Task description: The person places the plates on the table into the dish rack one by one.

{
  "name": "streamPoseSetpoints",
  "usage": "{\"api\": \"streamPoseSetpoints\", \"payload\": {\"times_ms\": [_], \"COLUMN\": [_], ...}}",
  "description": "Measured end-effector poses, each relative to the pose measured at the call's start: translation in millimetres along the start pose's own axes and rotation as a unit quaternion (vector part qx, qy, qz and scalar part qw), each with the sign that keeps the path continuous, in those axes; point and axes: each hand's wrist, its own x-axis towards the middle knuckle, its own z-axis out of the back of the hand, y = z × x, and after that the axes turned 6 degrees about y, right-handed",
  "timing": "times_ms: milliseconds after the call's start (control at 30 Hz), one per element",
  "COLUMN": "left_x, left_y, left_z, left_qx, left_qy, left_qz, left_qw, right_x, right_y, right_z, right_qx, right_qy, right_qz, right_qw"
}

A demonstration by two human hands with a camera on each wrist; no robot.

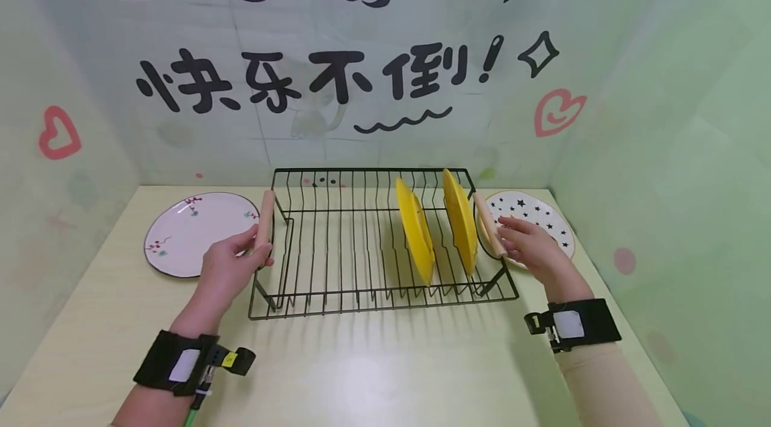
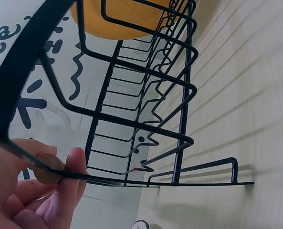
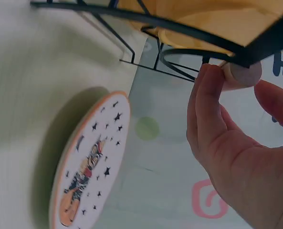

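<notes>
A black wire dish rack (image 1: 370, 169) with pale wooden handles stands between my two hands. Two yellow plates (image 1: 415, 233) are upright in its right half. My left hand (image 1: 231, 263) grips the left handle (image 1: 266, 216), thumb and fingers on either side of it; the left wrist view shows the handle's round end (image 2: 48, 168) between them. On the other side, my right hand (image 1: 533, 246) holds the right handle (image 1: 489, 225) lightly, its fingers against one side and the thumb by the other in the right wrist view. Whether the rack's feet touch the table is unclear.
A white plate with floral sprigs (image 1: 201, 236) lies left of the rack, partly behind my left hand. To the right lies a white plate with black stars (image 1: 524, 209), partly behind my right hand. Printed walls (image 1: 361, 139) enclose the pale table (image 1: 361, 367).
</notes>
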Motion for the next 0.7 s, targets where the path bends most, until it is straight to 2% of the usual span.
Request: {"api": "streamPoseSetpoints", "payload": {"times_ms": [200,433,567,700], "left_x": [1.1,1.1,0.2,0.0], "left_y": [-0.3,-0.3,1.1,2.1], "left_z": [0.0,-0.9,-0.5,-1.5], "left_qx": [-0.014,0.001,-0.002,-0.014], "left_qy": [0.003,-0.003,-0.003,-0.004], "left_qz": [0.017,0.006,0.004,0.003], "left_qw": [0.9998,1.0000,1.0000,0.9999], "right_x": [-0.1,1.4,3.6,4.6], "right_y": [-11.1,-17.8,-20.5,-22.2], "right_z": [-3.7,-5.9,-7.7,-7.9], "right_qx": [0.118,0.231,0.280,0.294], "right_qy": [0.020,0.016,0.006,-0.004], "right_qz": [0.018,0.018,0.009,0.007], "right_qw": [0.993,0.973,0.960,0.956]}}
